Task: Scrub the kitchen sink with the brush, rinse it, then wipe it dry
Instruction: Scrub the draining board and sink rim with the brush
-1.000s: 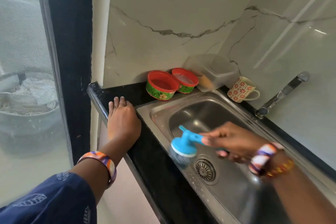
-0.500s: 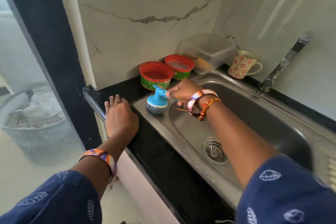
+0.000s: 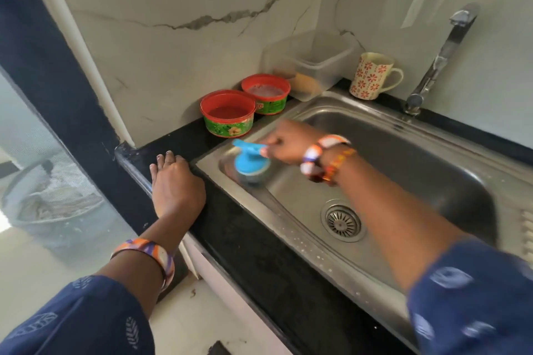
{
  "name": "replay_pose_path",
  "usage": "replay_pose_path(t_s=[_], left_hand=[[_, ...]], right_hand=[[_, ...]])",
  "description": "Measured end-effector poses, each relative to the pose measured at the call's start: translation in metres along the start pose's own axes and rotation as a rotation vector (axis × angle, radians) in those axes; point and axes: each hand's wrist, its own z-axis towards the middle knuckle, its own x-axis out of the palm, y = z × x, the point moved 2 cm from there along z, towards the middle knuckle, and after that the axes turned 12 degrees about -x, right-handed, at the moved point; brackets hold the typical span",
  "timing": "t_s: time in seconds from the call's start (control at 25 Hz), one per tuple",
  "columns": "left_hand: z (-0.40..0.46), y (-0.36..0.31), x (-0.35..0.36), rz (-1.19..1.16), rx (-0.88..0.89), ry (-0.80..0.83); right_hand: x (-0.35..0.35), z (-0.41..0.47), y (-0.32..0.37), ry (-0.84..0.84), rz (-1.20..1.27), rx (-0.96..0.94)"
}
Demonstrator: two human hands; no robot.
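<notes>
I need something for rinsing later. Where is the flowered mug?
Head view, upper right: the flowered mug stands on the counter behind the sink, between the clear plastic container and the tap.

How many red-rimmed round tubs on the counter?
2. One red-rimmed green round tub sits on the black counter at the steel sink's far left corner. The second stands just behind it, beside the clear plastic box. None looks hidden.

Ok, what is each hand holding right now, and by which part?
The right hand holds the blue brush by its handle, head down in the sink corner. The left hand holds nothing; it rests on the counter.
</notes>
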Motion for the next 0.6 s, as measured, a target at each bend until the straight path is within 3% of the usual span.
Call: replay_pose_path(t_s=[0.08, 0.2, 0.36, 0.44, 0.52, 0.6], left_hand=[[0.000, -0.001, 0.000, 0.017, -0.008, 0.006], [0.001, 0.000, -0.001, 0.045, -0.010, 0.011], [-0.001, 0.000, 0.000, 0.029, -0.010, 0.008], [-0.001, -0.001, 0.001, 0.014, -0.010, 0.003], [-0.001, -0.002, 0.001, -0.002, -0.005, 0.000], [-0.001, -0.001, 0.001, -0.013, -0.007, 0.003]], right_hand=[[0.006, 0.032, 0.014, -0.080, 0.032, -0.005], [-0.001, 0.008, 0.019, -0.072, 0.205, -0.051], [-0.016, -0.085, -0.018, 0.168, 0.371, -0.041], [-0.021, -0.113, -0.040, 0.301, 0.440, 0.075], [-0.024, -0.117, -0.046, 0.309, 0.454, 0.139], [-0.022, -0.091, -0.031, 0.233, 0.340, 0.021]])
